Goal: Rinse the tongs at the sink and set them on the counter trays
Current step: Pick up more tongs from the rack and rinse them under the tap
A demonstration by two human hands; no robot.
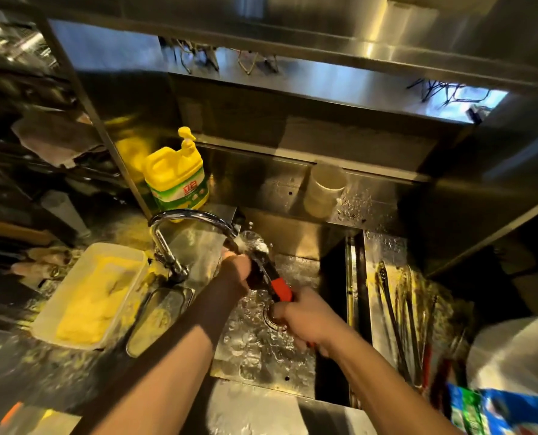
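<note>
A pair of tongs [278,285] with a red handle slants over the steel sink [295,237], its dark tips under the running water of the curved faucet [195,216]. My right hand [308,318] grips the red handle end. My left hand [237,271] wraps around the tongs' upper part near the water stream. Water splashes and bubbles on the sink bottom around the drain [274,318]. On the counter right of the sink, several more tongs [399,312] lie side by side.
A yellow detergent jug [175,175] stands behind the faucet. Left of the sink sits a white tub [88,293] with yellow sponge material. A pale cup [324,189] stands behind the sink. A white rounded object [518,356] and a blue package [506,412] lie at the right front.
</note>
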